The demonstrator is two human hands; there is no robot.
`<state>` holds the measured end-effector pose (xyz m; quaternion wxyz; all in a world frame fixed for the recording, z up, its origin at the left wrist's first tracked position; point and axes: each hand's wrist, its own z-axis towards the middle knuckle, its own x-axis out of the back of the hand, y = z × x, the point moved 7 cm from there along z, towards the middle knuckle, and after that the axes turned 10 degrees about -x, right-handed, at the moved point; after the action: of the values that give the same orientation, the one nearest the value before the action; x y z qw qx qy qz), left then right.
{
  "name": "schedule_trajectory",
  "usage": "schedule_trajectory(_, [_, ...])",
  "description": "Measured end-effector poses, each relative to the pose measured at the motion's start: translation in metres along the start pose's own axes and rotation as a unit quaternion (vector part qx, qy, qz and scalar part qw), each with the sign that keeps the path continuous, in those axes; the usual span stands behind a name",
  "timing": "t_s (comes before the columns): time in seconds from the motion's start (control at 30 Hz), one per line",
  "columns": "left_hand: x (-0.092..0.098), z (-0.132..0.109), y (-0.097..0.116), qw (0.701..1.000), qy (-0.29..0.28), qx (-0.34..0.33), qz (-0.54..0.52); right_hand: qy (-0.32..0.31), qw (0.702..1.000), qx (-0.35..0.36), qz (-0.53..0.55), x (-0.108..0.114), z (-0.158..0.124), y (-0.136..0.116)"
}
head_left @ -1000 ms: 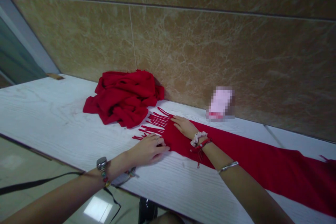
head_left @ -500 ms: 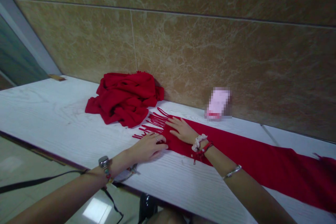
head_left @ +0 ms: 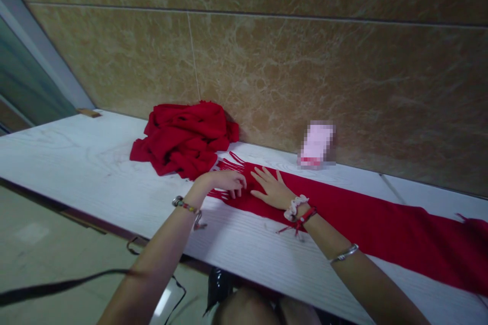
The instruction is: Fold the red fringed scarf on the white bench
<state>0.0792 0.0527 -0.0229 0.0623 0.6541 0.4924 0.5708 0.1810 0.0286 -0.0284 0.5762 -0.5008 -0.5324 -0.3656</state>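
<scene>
A long red scarf [head_left: 343, 213] with a fringed end lies stretched across the white tabletop, running off to the right. On it, close to the fringe, my right hand [head_left: 272, 188] rests flat with the fingers spread. My left hand [head_left: 229, 182] is at the fringed end, its fingers loosely bent downward and slightly apart; it covers part of the fringe [head_left: 231, 162]. No gathered cloth shows between its fingers. Just beyond that hand, a crumpled heap of red cloth [head_left: 183, 137] sits against the wall.
A pink, pixelated rectangular object [head_left: 316, 144] leans on the marbled tile wall [head_left: 267, 71] behind the scarf. A small brown piece [head_left: 88, 112] lies at the white table's [head_left: 76, 157] far left. A black strap [head_left: 68, 282] hangs by my left forearm.
My left hand has moved up and away from the scarf's near edge to the middle of its fringed end. My right hand has shifted slightly right, its fingers spread wider.
</scene>
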Motion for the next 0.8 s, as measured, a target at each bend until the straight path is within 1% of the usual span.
schedule_trajectory(0.03, [0.001, 0.007, 0.001, 0.999, -0.022, 0.026, 0.015, 0.008, 1.0, -0.008, 0.001, 0.002, -0.003, 0.002])
schedule_trajectory(0.1, [0.005, 0.018, 0.005, 0.996, -0.046, 0.057, 0.057, 0.014, 1.0, -0.023, -0.003, 0.001, -0.01, 0.006])
schedule_trajectory(0.17, [0.008, 0.025, 0.008, 0.993, -0.043, 0.055, 0.097, 0.005, 0.999, -0.032, -0.011, -0.004, -0.016, 0.01])
schedule_trajectory(0.23, [0.01, 0.026, 0.01, 0.99, -0.02, 0.016, 0.138, 0.001, 0.999, -0.033, -0.017, -0.01, -0.021, 0.014])
schedule_trajectory(0.33, [0.009, 0.021, 0.009, 0.981, 0.007, -0.067, 0.183, 0.017, 0.999, -0.033, -0.025, -0.013, -0.025, 0.017])
schedule_trajectory(0.43, [0.005, 0.012, 0.003, 0.977, 0.02, -0.105, 0.187, 0.021, 0.999, -0.034, -0.026, -0.011, -0.026, 0.018])
schedule_trajectory(0.53, [0.002, 0.007, -0.002, 0.975, 0.03, -0.094, 0.2, 0.023, 0.998, -0.049, -0.014, -0.009, -0.024, 0.016])
schedule_trajectory(0.63, [0.002, 0.005, -0.004, 0.974, 0.037, -0.066, 0.214, 0.05, 0.996, -0.076, -0.008, -0.007, -0.022, 0.01])
schedule_trajectory(0.73, [0.002, 0.006, -0.008, 0.97, 0.026, -0.038, 0.238, 0.053, 0.996, -0.075, -0.011, -0.01, -0.022, 0.004])
schedule_trajectory(0.8, [0.001, 0.007, -0.013, 0.969, 0.018, -0.028, 0.244, 0.045, 0.996, -0.071, -0.017, -0.012, -0.026, 0.01])
